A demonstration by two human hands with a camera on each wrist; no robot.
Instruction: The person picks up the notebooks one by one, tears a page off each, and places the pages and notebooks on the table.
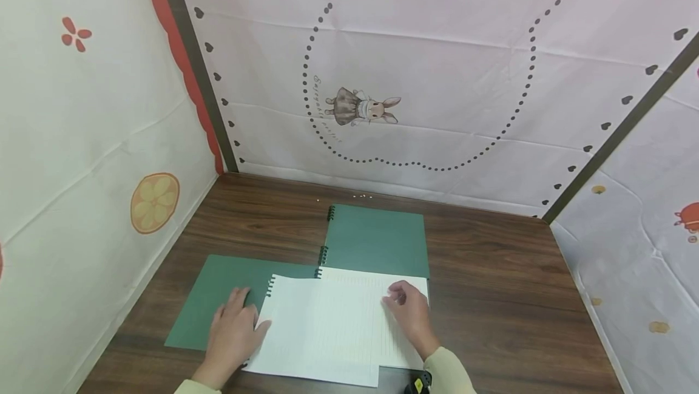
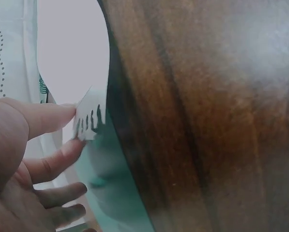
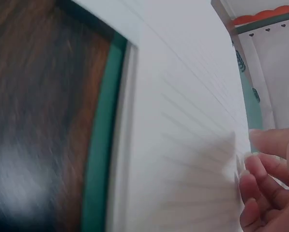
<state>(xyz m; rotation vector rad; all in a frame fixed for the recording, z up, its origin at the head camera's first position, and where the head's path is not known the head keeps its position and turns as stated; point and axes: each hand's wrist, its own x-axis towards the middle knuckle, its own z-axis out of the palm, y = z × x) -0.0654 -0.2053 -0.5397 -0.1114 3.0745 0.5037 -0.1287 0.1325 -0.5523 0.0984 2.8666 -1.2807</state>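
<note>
Left hand point(image 1: 235, 327) and right hand point(image 1: 412, 318) each pinch a white page's point(image 1: 322, 330) edge. Beneath lies an open green notebook point(image 1: 218, 297).

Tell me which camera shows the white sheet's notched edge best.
Left wrist: it sees the white sheet's notched edge close up, several slots plain beside the left hand. Head shows that edge small and partly hidden by the hand. Right wrist doesn't show it, mainly lined paper instead.

Printed cloths point(image 1: 437, 78) bordering a wood-grain table point(image 1: 491, 297)
A rabbit print point(image 1: 349, 107) is lying sideways; a citrus-slice print point(image 1: 155, 203) is showing farther left.
</note>
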